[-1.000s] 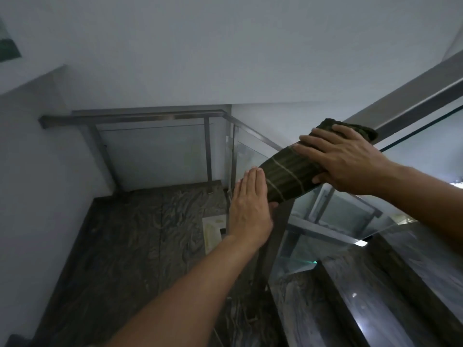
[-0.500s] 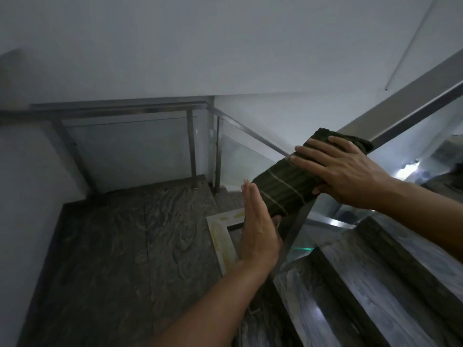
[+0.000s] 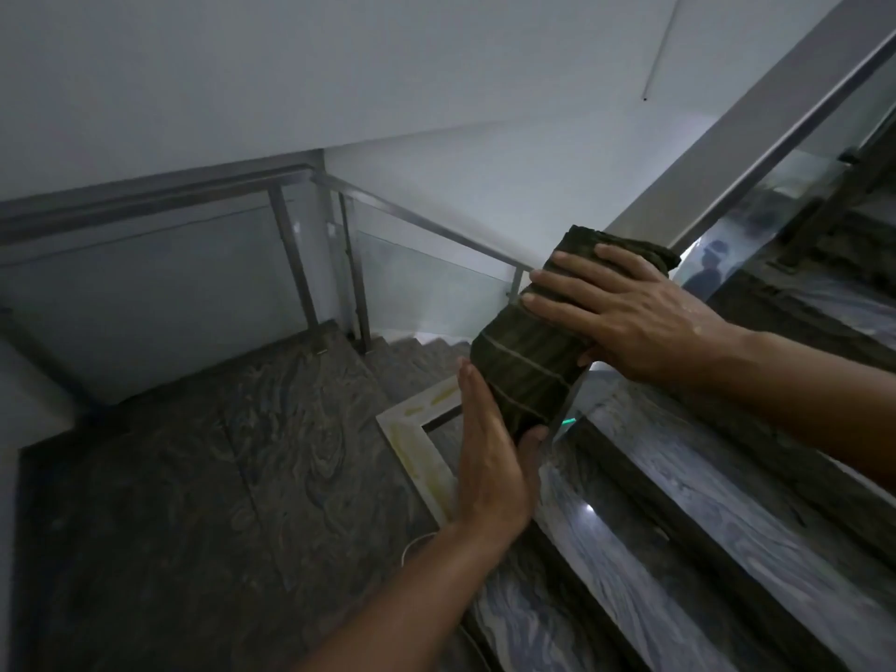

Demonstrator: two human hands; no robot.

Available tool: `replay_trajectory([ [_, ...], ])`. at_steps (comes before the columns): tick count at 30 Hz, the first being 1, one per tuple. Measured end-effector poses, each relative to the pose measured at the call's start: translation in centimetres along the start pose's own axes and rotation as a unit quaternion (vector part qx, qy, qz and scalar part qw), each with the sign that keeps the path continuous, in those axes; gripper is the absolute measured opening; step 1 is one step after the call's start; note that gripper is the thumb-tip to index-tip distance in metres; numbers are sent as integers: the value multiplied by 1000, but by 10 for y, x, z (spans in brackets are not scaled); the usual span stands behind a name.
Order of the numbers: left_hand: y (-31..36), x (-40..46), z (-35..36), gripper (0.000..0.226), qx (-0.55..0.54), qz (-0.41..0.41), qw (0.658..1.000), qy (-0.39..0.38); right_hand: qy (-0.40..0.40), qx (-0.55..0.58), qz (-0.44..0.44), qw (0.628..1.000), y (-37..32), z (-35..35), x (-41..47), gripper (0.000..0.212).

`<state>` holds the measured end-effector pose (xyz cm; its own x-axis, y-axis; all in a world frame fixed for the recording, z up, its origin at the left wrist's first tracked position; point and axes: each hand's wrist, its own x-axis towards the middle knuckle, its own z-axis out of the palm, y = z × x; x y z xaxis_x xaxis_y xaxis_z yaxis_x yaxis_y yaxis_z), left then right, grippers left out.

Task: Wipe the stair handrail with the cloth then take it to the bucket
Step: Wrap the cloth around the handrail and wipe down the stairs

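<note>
A dark green cloth (image 3: 528,366) with thin pale stripes is draped over the lower end of the sloping grey metal handrail (image 3: 756,138). My right hand (image 3: 625,317) lies flat on top of the cloth, fingers spread, pressing it onto the rail. My left hand (image 3: 489,458) stands flat against the cloth's lower left side, thumb under its bottom edge. The rail's end under the cloth is hidden. No bucket is in view.
Dark marble steps (image 3: 727,526) run down on the right beside a glass panel (image 3: 795,186). A marble landing (image 3: 194,477) lies below left, fenced by a second rail (image 3: 145,201) with glass. A pale framed edge (image 3: 417,443) borders the landing. White walls rise behind.
Both hands and the cloth have slid down the rail toward its lower end. My left hand has closed in against the cloth, and my view has tipped downward and to the right.
</note>
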<state>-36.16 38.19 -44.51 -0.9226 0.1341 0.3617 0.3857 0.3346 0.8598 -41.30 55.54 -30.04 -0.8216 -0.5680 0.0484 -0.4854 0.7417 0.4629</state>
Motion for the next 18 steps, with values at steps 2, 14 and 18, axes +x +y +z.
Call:
replay_trajectory([
  [2, -2, 2, -4, 83, -9, -6, 1000, -3, -5, 2, 13, 1000, -5, -1, -1, 91],
  [14, -34, -6, -15, 89, 91, 28, 992, -87, -39, 7, 126, 991, -60, -15, -8, 86],
  [18, -51, -1, -37, 92, 89, 71, 976, -184, -52, -9, 170, 984, -84, -22, -5, 80],
])
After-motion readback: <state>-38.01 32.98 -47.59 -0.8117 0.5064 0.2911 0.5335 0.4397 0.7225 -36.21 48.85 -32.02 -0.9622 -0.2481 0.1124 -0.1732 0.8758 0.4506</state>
